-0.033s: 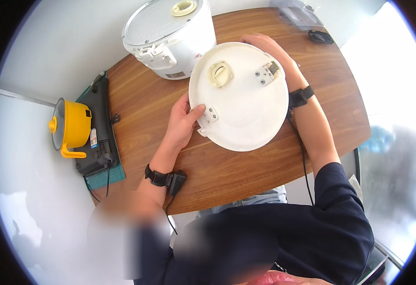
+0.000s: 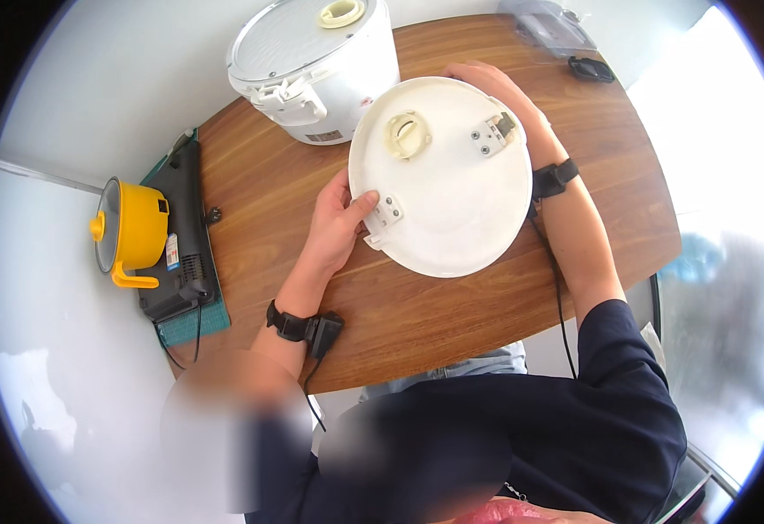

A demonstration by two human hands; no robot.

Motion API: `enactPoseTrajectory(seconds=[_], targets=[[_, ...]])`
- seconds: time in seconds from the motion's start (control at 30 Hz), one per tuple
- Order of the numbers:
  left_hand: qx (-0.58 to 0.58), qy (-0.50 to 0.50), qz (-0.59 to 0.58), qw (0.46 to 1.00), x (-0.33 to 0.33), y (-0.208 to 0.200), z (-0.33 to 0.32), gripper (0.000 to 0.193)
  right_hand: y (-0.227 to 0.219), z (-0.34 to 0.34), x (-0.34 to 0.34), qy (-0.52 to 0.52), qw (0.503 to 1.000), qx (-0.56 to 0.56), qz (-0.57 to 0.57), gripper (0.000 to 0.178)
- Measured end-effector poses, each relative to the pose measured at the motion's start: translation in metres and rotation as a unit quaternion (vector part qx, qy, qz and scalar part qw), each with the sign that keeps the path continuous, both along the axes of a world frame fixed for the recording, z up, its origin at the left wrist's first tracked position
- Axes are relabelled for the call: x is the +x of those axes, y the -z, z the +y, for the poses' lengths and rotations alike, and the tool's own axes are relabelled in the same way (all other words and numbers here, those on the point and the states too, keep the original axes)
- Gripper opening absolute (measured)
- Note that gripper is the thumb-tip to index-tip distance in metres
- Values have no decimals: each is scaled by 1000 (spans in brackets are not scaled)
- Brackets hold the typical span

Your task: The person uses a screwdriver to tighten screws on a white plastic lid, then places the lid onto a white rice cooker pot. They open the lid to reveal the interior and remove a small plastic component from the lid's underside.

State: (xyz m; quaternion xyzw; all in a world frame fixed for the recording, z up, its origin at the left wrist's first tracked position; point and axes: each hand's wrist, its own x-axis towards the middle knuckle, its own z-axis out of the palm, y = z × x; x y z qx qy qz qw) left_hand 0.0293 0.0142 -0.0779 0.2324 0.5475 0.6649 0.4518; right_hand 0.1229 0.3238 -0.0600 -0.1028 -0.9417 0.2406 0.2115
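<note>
A round white plastic lid (image 2: 452,218) is held up over the table, its inner face toward me. It has a cream valve ring (image 2: 407,135), a screwed hinge plate at its far right and another white fitting at its left edge. My left hand (image 2: 337,223) is closed on the left edge, thumb on top beside the fitting and fingers behind. At the far right rim my right hand (image 2: 509,96) holds the lid, its fingers partly hidden behind it. Just beyond stands a large white rice cooker (image 2: 338,96) with a latch at its front and a cream ring on its metal top.
To the left, a yellow pot (image 2: 142,229) with a glass cover sits on a black appliance (image 2: 185,179) over a green mat (image 2: 206,321). A clear plastic container (image 2: 543,26) and a small black object (image 2: 591,69) lie at the far right of the wooden table (image 2: 286,210). Black cables hang from my wrist straps.
</note>
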Motion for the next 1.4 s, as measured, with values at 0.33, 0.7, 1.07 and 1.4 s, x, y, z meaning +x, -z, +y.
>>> enactPoseTrajectory(seconds=[0.33,0.7,1.07,1.4], targets=[[15,-5,2,1000,-2,6,-1,46,-12,-13,12,7,999,36,7,33],[39,26,-50,998,-11,11,-5,51,13,37,7,78,989,-35,-118,51],[53,28,-49,997,-5,0,-5,51,-2,31,14,78,985,-52,-143,52],[78,-25,116,990,-10,-38,-10,46,-76,-12,26,23,986,-153,67,34]])
